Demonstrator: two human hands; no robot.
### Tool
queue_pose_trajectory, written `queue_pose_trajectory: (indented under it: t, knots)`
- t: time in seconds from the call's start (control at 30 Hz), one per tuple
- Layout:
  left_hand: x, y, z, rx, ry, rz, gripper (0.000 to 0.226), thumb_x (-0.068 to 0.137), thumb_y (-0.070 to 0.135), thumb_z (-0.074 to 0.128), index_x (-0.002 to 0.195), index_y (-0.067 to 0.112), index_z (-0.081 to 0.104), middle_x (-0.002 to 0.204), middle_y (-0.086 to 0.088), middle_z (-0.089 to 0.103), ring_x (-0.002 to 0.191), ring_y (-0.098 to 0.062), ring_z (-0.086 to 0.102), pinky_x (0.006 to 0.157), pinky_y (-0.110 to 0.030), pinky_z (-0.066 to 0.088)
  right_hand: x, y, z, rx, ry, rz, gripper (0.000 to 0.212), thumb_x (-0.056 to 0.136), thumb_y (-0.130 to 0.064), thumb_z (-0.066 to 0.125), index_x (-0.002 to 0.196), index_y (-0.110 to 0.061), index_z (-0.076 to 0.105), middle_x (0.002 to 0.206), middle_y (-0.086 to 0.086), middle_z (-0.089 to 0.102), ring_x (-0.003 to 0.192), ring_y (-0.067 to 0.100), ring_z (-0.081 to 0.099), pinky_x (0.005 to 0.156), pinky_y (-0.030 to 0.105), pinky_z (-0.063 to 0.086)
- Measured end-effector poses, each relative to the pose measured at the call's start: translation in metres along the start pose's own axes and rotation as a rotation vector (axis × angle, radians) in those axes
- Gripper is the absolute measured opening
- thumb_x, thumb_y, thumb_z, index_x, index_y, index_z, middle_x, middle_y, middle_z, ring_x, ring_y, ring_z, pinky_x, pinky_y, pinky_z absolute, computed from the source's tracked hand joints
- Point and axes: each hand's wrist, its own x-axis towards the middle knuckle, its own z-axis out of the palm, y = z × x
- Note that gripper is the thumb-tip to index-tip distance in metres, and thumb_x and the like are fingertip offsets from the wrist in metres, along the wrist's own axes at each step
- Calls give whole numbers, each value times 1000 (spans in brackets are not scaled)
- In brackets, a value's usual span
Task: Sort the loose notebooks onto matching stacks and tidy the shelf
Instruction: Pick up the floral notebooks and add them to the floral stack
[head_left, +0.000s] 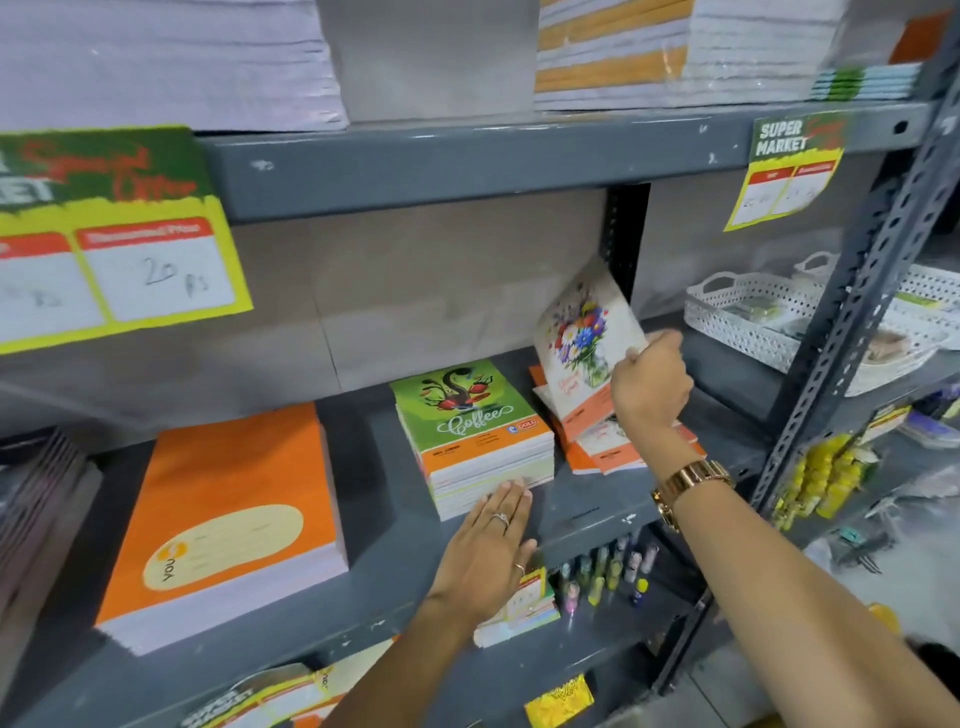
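Note:
A flower-cover notebook is tilted up on its edge, and my right hand grips its lower right corner. Beneath it lies a loose, skewed pile of orange-and-white notebooks on the grey shelf. To the left stands a neat stack of green "Coffee" notebooks. My left hand lies flat with fingers together, its fingertips touching the front bottom of that stack. Further left sits a tall stack of large orange notebooks.
A white perforated basket sits at the shelf's right end by the slotted upright. Paper reams fill the shelf above. Price signs hang from the upper shelf edge. Small bottles and packs occupy the shelf below.

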Motion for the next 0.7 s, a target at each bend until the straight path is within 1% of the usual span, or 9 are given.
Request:
queue_pose_trajectory:
  t: [0.03,0.17,0.23,0.3,0.37,0.43,0.5,0.57,0.7]
  knots:
    - [-4,-4,1,-13,-15,-5,56,100,34,20,148,12,1,159,-2,-3,146,-16,-5,113,-33,-16,-2,-6,-2,17,34,-21,25,89,-5,52,112,1,44,113,25,61,101,44,59,80,44,45]
    - [-20,-17,-3,-42,-32,-39,56,100,36,20,148,13,0,159,-2,-3,146,-15,-6,116,-25,-5,-12,-36,-6,40,103,-141,22,90,-7,51,111,-3,45,109,22,64,96,43,61,76,42,45]
    - [-27,-22,-5,-26,-51,-44,56,100,36,19,147,13,-1,159,-2,-3,146,-15,-5,114,-23,-7,-18,-49,-5,40,102,-193,22,90,-6,52,110,-3,45,108,22,64,95,43,62,75,42,46]
    - [-36,-29,-6,-29,-60,-64,56,100,35,20,147,13,0,159,-2,-2,146,-15,-4,112,-23,-10,-27,-60,-1,74,65,-200,23,89,-6,52,111,-2,46,108,22,64,97,42,61,77,42,45]
    - [-45,-35,-5,-68,-65,-85,56,100,35,21,148,14,1,159,-2,-1,146,-14,-3,113,-23,-8,-33,-66,5,126,-20,-100,25,90,-7,50,114,-1,46,113,22,63,104,42,58,83,42,45]
    - [-54,-40,-5,-106,-79,-107,55,100,35,22,148,15,2,159,-1,0,146,-13,-1,115,-24,-5,-33,-66,17,178,-146,71,28,91,-10,48,118,-1,49,121,22,60,112,39,54,88,40,43]
    - [-62,-44,-4,-119,-112,-131,55,100,35,22,148,15,2,159,-1,1,146,-14,-1,116,-25,-5,-32,-59,32,182,-294,198,32,92,-9,46,121,2,51,126,22,57,116,36,52,83,36,41]
    - [-68,-47,-1,-90,-131,-140,54,101,33,20,148,15,1,159,-3,-1,146,-16,-2,117,-27,-8,-38,-49,47,171,-417,260,33,92,-7,46,122,6,52,126,23,57,116,36,54,76,34,38]
    - [-71,-46,-1,-104,-145,-157,52,101,29,21,148,16,1,159,-3,-1,146,-16,-4,116,-27,-10,-54,-31,63,67,-467,313,27,91,-10,53,113,4,59,120,21,62,108,35,59,79,36,47]
